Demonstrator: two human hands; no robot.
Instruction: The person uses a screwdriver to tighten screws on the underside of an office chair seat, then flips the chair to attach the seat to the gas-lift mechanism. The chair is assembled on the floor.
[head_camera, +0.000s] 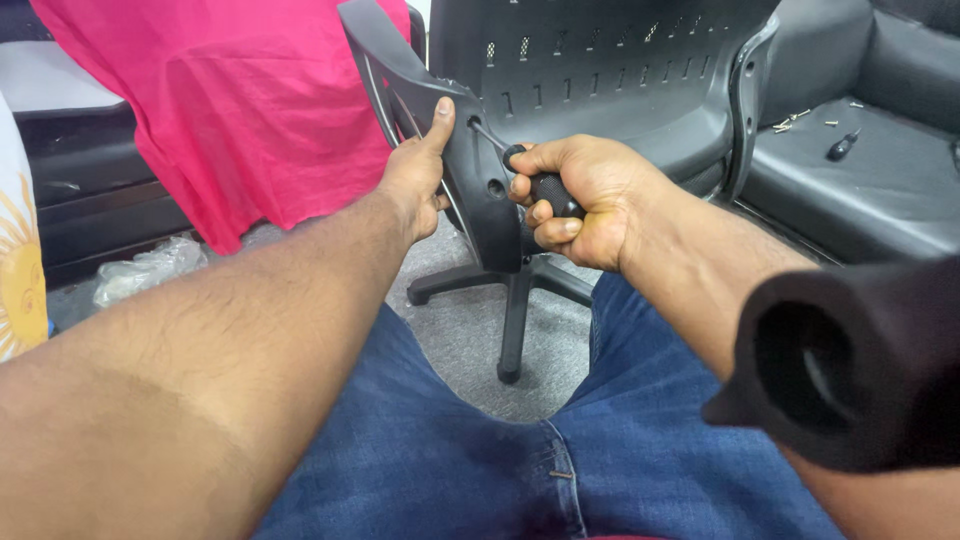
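My left hand (415, 175) grips the black plastic armrest (470, 170) of an office chair (620, 80), thumb up along its inner edge. My right hand (585, 195) is closed around the black handle of a screwdriver (545, 188). Its thin shaft reaches up and left to a screw hole near the top of the armrest. A second open hole shows lower on the armrest. The chair's seat faces me and its star base (515, 300) stands on the grey floor between my knees.
A black sofa (880, 180) on the right carries loose screws (795, 120) and another screwdriver (842, 146). A pink cloth (240, 100) hangs at left. A black foam tube (850, 365) lies over my right forearm. A clear plastic bag (145, 270) lies on the floor.
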